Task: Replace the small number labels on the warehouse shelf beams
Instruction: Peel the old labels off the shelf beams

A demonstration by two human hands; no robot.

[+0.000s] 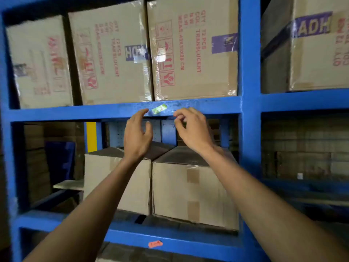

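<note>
A small green label [159,108] sits tilted on the front of the blue upper shelf beam [75,111]. My left hand [137,135] is raised just left of and below it, fingers spread, index tip close to the label's left end. My right hand [190,127] hovers just right of the label with fingers curled; thumb and forefinger are pinched near each other, and I cannot make out anything between them. An orange label [155,244] is stuck on the lower beam [188,242].
Cardboard boxes [192,50] fill the upper shelf behind the beam. Two taped boxes [188,186] stand on the shelf below my arms. A blue upright post [249,91] rises to the right, with more boxes beyond it.
</note>
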